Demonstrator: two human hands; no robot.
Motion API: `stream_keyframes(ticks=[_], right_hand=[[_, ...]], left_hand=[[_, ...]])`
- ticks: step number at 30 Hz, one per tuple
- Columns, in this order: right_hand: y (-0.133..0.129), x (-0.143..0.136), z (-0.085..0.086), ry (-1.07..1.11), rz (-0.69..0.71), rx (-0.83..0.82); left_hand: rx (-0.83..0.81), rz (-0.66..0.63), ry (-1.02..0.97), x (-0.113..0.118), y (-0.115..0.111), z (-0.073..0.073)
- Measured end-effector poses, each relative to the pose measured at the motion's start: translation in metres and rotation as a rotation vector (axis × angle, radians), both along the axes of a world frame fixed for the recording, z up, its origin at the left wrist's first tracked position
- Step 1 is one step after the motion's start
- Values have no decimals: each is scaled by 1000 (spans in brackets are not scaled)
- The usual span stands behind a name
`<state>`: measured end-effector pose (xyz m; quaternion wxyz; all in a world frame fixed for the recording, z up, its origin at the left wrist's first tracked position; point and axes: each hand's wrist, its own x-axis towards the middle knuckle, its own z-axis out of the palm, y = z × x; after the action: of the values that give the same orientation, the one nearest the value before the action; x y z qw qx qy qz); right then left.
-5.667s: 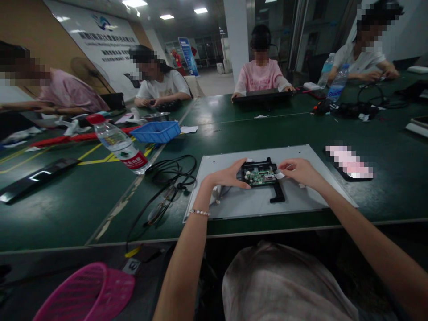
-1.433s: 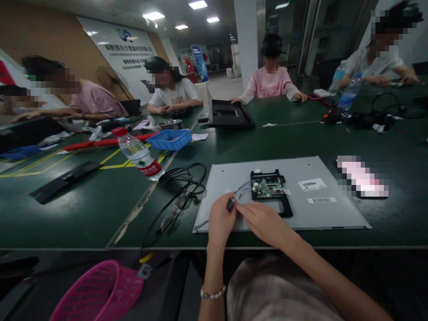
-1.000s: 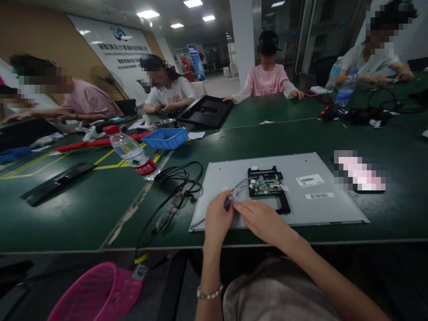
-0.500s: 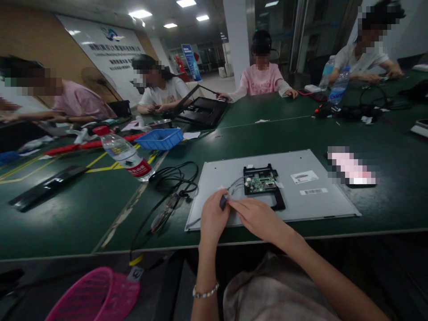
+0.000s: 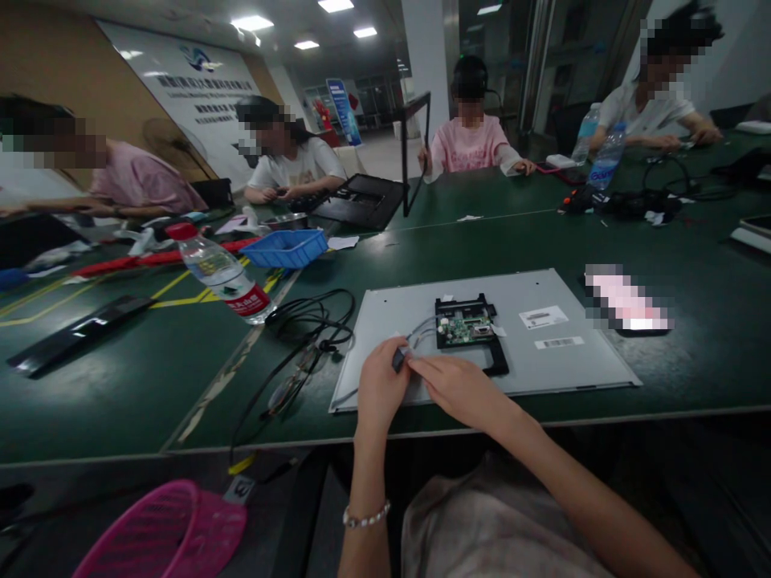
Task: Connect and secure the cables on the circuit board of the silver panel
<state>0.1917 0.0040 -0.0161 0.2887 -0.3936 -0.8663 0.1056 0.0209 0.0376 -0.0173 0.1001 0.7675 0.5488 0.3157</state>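
My left hand (image 5: 382, 377) is closed around a small dark piece (image 5: 398, 359) on a grey cable (image 5: 425, 327). The fingertips of my right hand (image 5: 461, 385) pinch close beside it, meeting the left fingers; what they grip there is too small to make out. Both hands are over the front left part of a flat silver display panel (image 5: 560, 301) lying on the table. From the hands the cable runs to a green circuit board (image 5: 467, 329), set in a black bracket (image 5: 499, 357) on the panel. Two white labels are stuck to the panel's right side.
Left of the panel lie coiled black cables (image 5: 319, 317), eyeglasses (image 5: 289, 389) and a red-capped water bottle (image 5: 226, 277). A blue tray (image 5: 286, 249) stands behind. A phone (image 5: 630, 301) lies at right. Below the table edge is a pink basket (image 5: 162, 530). Several people sit around.
My hands keep nearly the same hold on the panel's front left. Across the table, a person in pink has raised a black frame upright off the black casing. The view has shifted slightly.
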Motion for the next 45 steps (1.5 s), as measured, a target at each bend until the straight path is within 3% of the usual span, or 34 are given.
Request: stream_keyframes(ticks=[7,14,26,30,36,40,45], right_hand=[[2,-2,2,-17,3,22],[-1,-1,-2,-21,5,25],[-7,4,1,19,8,44],[-4,28,4,145,-92,43],[9,102,3,149,-390,-28],[14,127,1,42,-377,-64],[18,124,-3,-75,-380,-114]], left_hand=[[3,3,-15,0,3,5],[0,23,-2,-2,2,0],[58,74,131,4,-4,0],[143,66,96,5,-9,4],[239,-45,215,9,-17,8],[209,-63,347,11,-16,7],[189,-79,268,7,-13,3]])
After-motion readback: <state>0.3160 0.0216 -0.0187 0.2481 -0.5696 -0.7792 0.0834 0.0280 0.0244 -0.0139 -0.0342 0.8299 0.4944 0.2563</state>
